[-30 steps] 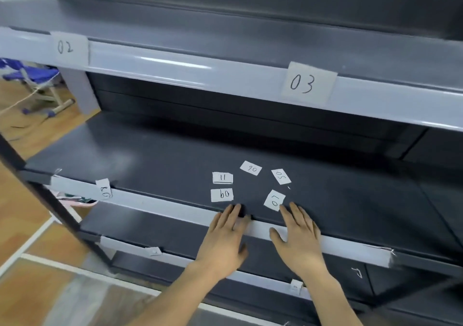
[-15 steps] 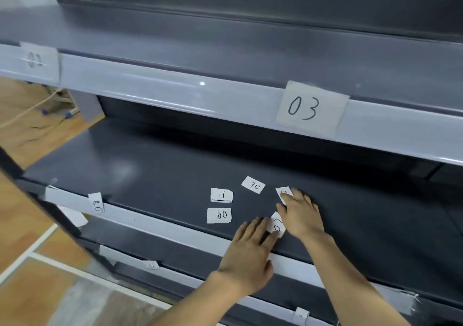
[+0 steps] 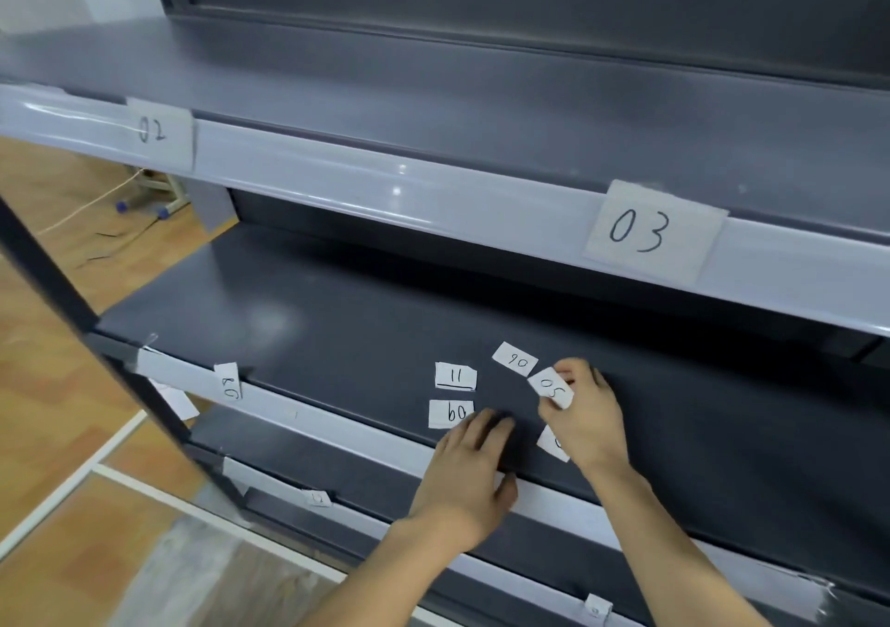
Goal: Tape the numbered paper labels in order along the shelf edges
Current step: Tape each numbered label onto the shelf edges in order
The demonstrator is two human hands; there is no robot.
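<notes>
**Sorting the next number:** a person's right hand (image 3: pixel 585 414) pinches a small white paper slip (image 3: pixel 553 388) between thumb and fingertips. It is pen-marked with what appears to be 05, seen upside down, and is tilted up off the dark grey metal middle shelf (image 3: pixel 337 337). The left hand (image 3: pixel 474 472) lies flat with straight fingers and holds nothing. It rests over the shelf's pale grey front edge strip (image 3: pixel 337 426), just left of the grip and below it.

Other loose slips lie around the pinch:
- Just up and left is a white slip reading 06 inverted (image 3: pixel 515 360).
- Farther left is a white slip with an underlined 11 (image 3: pixel 455 377).
- Below that is a white slip that looks like 09 inverted (image 3: pixel 451 413), just beside the left fingertips.
- Directly under the grip, a further white slip (image 3: pixel 551 443) is half hidden by the right hand, its number unreadable.

Well above the grip, the larger white labels 02 (image 3: pixel 156 132) and 03 (image 3: pixel 650 231) are already fixed to the upper shelf's front edge. Far to the left, a sideways label that seems to read 08 (image 3: pixel 230 380) is on the middle edge.

The step in hand looks like picking the next number from the pile. The next move probably calls for lifting the slip clear and turning it upright. It would then be set square on the edge strip in its place in the sequence and taped. No tape roll is in sight.
</notes>
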